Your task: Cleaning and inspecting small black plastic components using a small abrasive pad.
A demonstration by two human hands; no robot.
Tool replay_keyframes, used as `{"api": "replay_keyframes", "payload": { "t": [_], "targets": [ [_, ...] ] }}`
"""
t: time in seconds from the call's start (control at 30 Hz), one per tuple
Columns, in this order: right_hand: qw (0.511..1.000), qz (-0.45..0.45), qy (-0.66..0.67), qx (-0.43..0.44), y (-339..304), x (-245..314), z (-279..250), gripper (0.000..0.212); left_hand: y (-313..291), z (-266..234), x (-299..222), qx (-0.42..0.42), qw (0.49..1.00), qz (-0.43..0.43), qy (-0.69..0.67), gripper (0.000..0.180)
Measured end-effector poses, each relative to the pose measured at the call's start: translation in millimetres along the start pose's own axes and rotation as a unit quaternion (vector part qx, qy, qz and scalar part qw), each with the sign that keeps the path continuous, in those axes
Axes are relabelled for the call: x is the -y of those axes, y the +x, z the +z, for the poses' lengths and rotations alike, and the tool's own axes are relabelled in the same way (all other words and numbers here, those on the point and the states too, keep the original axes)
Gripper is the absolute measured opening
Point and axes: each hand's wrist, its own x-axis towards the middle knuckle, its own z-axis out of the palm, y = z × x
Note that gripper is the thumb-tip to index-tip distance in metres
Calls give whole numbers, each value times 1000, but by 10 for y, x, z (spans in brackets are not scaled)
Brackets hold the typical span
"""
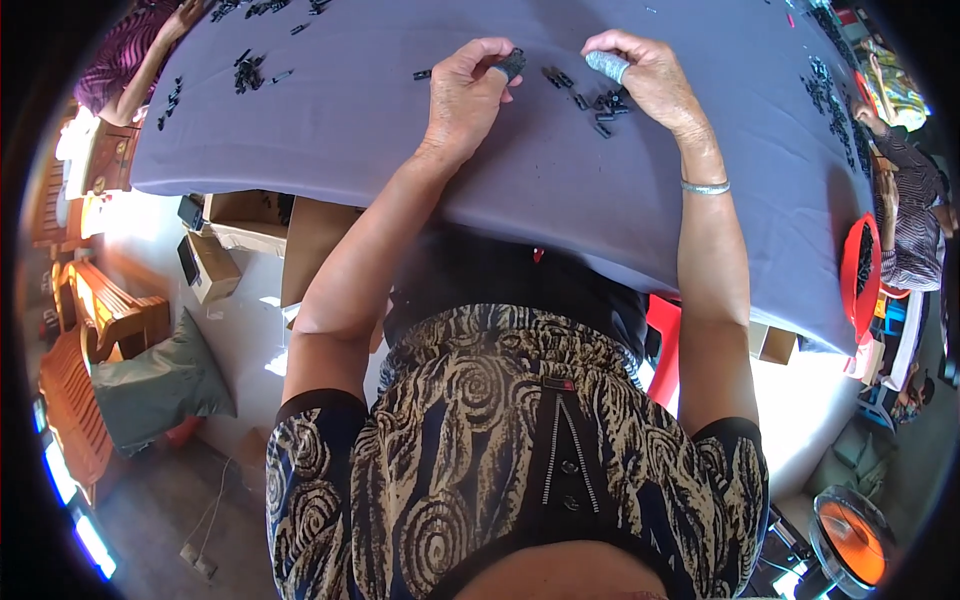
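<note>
My left hand [466,92] hovers over the purple-grey tablecloth [560,190], its thumb and fingers pinched together. A light wrap and a dark patch show at its thumb tip; whatever it holds, if anything, is too small to name. To the right, my right hand [655,85] has its fingers closed toward a thumb in a pale grey wrap [607,66]. Any item in that pinch is hidden. Between the hands and beneath the right one lies a loose group of small black cylindrical pieces [603,104]. Another black piece [422,75] rests just left of my left hand.
More black pieces lie in heaps at the far left [248,72] and along the right [828,95]. A red basin [860,275] of dark pieces is at the table's right edge. People sit at both sides, one forearm [150,70] at far left. Cardboard boxes [245,225] stand below.
</note>
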Motion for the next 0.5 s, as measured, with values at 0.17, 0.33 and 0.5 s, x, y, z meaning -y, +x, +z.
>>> {"api": "replay_keyframes", "payload": {
  "t": [0.17,0.33,0.5],
  "targets": [
    [999,3,9,41,-17,35,-121,11,-19,-47,32,2,1000,7,7,32],
    [993,28,-25,111,-75,-34,-356,8,-16,-7,20,11,1000,12,5,33],
    [990,25,13,137,-87,-73,-433,10,-19,-30,38,11,1000,8,9,33]
  ]
}}
